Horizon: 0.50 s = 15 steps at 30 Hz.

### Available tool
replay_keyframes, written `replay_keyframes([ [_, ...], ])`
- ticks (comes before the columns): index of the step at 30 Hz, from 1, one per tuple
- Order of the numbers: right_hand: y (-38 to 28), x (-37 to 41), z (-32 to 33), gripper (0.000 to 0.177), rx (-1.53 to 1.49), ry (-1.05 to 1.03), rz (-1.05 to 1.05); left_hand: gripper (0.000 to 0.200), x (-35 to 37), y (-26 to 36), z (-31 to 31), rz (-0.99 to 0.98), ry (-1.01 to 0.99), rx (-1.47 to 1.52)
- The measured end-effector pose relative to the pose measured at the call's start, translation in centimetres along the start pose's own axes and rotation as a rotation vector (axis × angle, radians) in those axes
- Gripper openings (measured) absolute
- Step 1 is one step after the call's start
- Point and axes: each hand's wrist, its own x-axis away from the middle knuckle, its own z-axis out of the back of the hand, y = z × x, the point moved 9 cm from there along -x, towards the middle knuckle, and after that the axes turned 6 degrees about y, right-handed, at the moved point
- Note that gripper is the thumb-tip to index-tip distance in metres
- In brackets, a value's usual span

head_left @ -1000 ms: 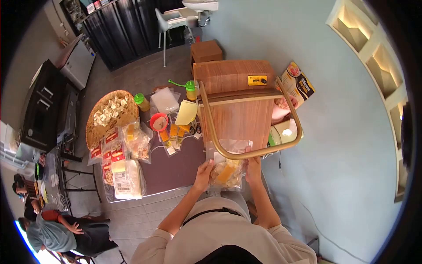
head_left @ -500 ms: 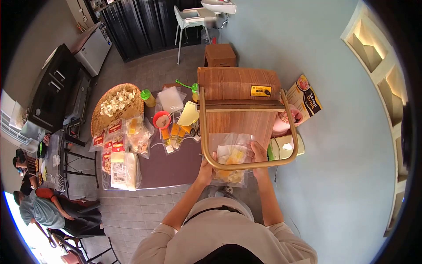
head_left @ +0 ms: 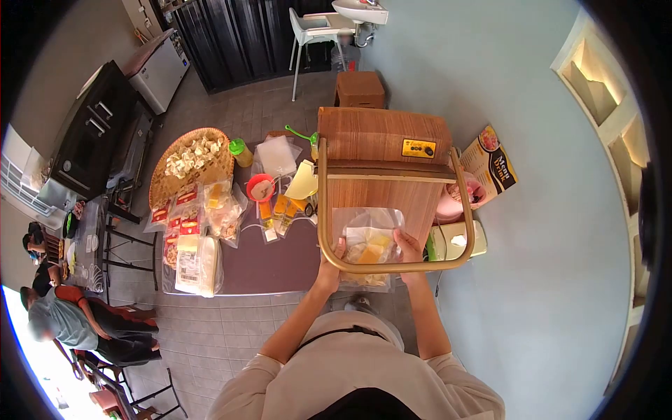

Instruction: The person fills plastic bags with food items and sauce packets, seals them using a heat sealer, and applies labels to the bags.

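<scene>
The left hand, partly hidden, and the right hand are curled onto opposite side edges of a clear food bag, thumbs uppermost. The bag lies at the near end of a wood-grain machine, passing beneath its gold bar. On the brown table to the left are a red bowl, filled bags and, farther out, a woven basket.
</scene>
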Motion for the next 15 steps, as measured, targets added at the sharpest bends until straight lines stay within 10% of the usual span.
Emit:
replay_keyframes([
  [9, -2.3, 0.7, -0.5, 0.032, -0.219, 0.082, -0.142, 0.036, -0.9, 1.8, -1.7, -0.040, 0.003, 0.016],
  [11, -7.5, 2.8, 0.6, 0.037, 0.174, 0.208, 0.385, 0.035, -1.9, 1.3, -0.7, -0.051, 0.035, 0.024],
  [15, -10.5, 5.8, 0.3, 0.040, 0.455, -0.128, 0.558, 0.030, -3.7, 0.7, 0.5, -0.060, 0.034, 0.006],
])
